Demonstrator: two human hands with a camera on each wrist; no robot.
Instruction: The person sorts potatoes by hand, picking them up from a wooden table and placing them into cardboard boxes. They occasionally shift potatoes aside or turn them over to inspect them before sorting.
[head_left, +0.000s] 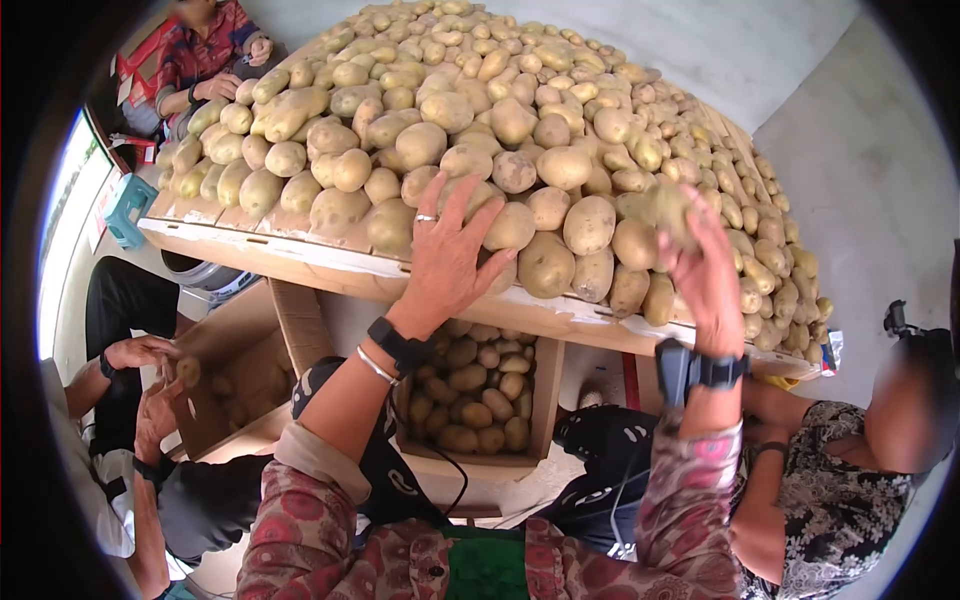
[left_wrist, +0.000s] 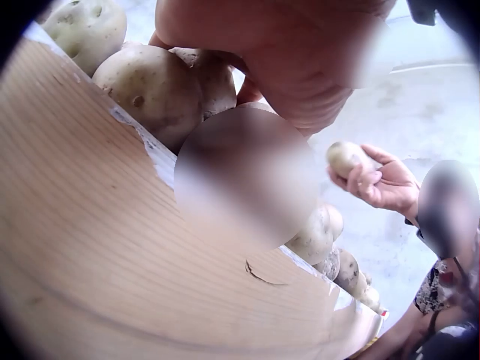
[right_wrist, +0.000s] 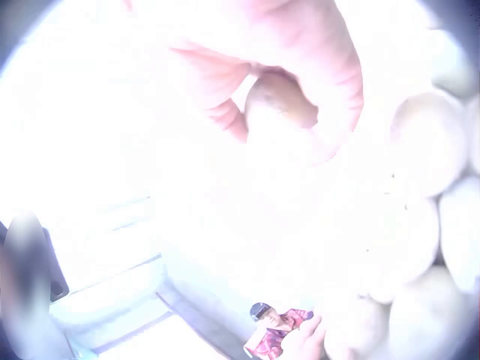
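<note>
At the front edge of the potato pile (head_left: 480, 120), the left hand (head_left: 445, 255) lay flat with fingers spread, pressing on the potatoes there. Just right of it, the right hand (head_left: 700, 270) gripped one potato (head_left: 668, 212) raised against the pile. Most potatoes were already stacked on the wooden stand (head_left: 300, 262); the box (head_left: 475, 395) below the pile seemed half full. No writing could be read.

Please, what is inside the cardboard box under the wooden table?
The cardboard box holds potatoes, loosely heaped. The wooden table edge covers the box's back part, and the left hand, pressing the pile above, hides nothing there.
</note>
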